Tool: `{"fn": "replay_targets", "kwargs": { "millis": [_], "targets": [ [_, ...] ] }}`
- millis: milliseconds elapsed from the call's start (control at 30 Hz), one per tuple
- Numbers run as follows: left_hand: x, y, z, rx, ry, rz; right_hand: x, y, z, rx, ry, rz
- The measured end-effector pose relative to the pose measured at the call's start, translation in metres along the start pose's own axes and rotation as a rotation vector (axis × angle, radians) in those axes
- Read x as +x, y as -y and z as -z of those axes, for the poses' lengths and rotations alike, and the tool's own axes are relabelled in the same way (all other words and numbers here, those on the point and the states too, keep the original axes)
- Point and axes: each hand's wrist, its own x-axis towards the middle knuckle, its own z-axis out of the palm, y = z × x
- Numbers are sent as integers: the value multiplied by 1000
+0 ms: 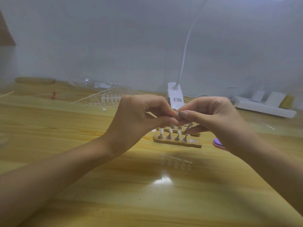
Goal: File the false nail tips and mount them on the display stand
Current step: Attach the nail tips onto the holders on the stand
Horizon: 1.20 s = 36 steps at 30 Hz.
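Note:
Above the wooden display stand (177,142), my left hand (139,115) and my right hand (211,117) meet fingertip to fingertip. Together they pinch a small metal holder peg (175,115); whether a nail tip sits on it is hidden by the fingers. The stand's front row carries several metal pegs topped with clear nail tips (161,131), plus one bare round magnet spot (192,141) at its right end. A second row lies behind, partly covered by my fingers. A clear strip of nail tips (177,163) lies on the table in front of the stand.
A white clip lamp (175,94) stands behind my hands, its neck rising up. More nail-tip strips (108,99) and plastic bags lie at the back left. A white power strip (264,106) sits back right. A purple-pink file block (218,144) peeks out under my right wrist.

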Motion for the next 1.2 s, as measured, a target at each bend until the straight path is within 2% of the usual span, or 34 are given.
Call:
{"fn": "replay_targets", "kwargs": {
  "millis": [867,1200],
  "targets": [
    [0,2,2,-3,0,7,-1,5,1,-17,8,14],
    [0,4,1,-76,7,42,2,5,5,58,33,-65]
  ]
}}
